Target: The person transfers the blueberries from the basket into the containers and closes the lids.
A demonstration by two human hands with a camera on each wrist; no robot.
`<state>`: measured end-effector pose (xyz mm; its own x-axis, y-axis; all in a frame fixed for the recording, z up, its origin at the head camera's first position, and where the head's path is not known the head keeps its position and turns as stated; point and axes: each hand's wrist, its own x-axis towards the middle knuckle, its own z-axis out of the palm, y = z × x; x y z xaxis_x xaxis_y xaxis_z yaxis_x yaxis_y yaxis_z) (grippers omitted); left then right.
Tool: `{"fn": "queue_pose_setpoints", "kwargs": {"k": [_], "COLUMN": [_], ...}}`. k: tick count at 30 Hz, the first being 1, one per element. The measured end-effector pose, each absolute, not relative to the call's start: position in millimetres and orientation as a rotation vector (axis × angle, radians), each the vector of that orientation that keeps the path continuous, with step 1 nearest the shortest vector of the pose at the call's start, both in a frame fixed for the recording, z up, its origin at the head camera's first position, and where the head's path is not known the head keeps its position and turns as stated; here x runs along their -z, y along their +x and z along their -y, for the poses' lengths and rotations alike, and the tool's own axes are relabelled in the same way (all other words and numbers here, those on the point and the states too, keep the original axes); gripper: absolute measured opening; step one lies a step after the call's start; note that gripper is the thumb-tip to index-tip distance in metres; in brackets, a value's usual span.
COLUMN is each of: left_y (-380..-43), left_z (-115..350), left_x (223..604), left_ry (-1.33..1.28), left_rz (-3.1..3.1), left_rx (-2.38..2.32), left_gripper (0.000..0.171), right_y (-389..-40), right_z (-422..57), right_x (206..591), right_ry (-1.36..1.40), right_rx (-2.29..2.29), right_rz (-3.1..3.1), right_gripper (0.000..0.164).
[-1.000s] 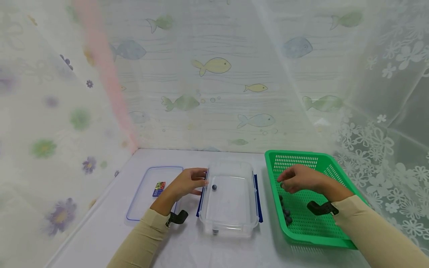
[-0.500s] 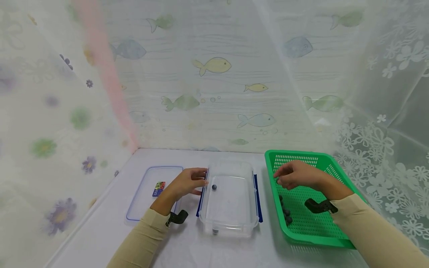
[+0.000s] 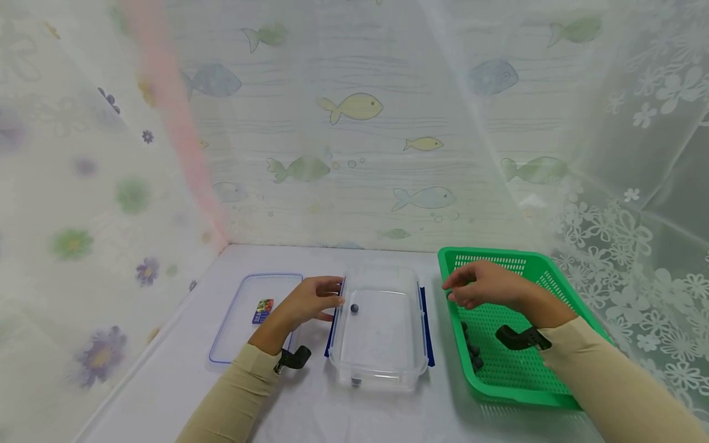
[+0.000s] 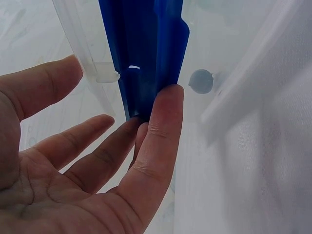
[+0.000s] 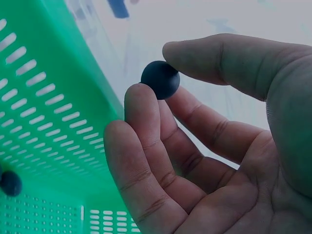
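Note:
My right hand pinches a blueberry between thumb and fingertips, over the left rim of the green basket. Several more blueberries lie along that basket's left side. In the middle of the table stands a clear plastic container with blue side latches, and one blueberry sits inside it. At its left side is my left hand, the fingers resting against the hanging blue latch. The thumb of that hand stays by the clear rim in the left wrist view.
A clear lid with a blue seal and a colourful label lies flat on the white-covered table, left of the container. Sheer curtains with fish and flowers close off the back and sides.
My right hand has risen slightly and moved left with the blueberry, from inside the basket to over its left rim. The left hand stays at the container.

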<state>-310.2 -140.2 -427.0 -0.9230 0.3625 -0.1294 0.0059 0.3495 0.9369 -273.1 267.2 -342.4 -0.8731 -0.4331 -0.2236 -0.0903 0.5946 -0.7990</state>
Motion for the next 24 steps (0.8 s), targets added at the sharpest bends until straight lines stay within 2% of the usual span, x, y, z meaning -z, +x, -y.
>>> {"fn": "queue_pose_setpoints", "kwargs": {"k": [11,17,24], "left_y": [-312.1,-309.2,-309.1], "left_z": [141.4,142.2,141.0], "left_x": [424.2,424.7,426.3], "left_ry": [0.317,0.31,0.338], "left_rz": [-2.318,-2.316,-2.296], "left_rx": [-1.591,-1.599,-1.604], "left_gripper": [0.062,0.06,0.062], "right_y": [-272.4,-272.5,-271.8], "right_z": [-241.0,-225.5,-213.3], "right_x": [334.3,331.5,333.6], "right_ry": [-0.444,-0.488,-0.523], "right_rx": [1.147,1.113,1.109], "right_rz": [-2.462,-2.463,-2.46], "right_gripper": [0.032,0.036,0.029]}}
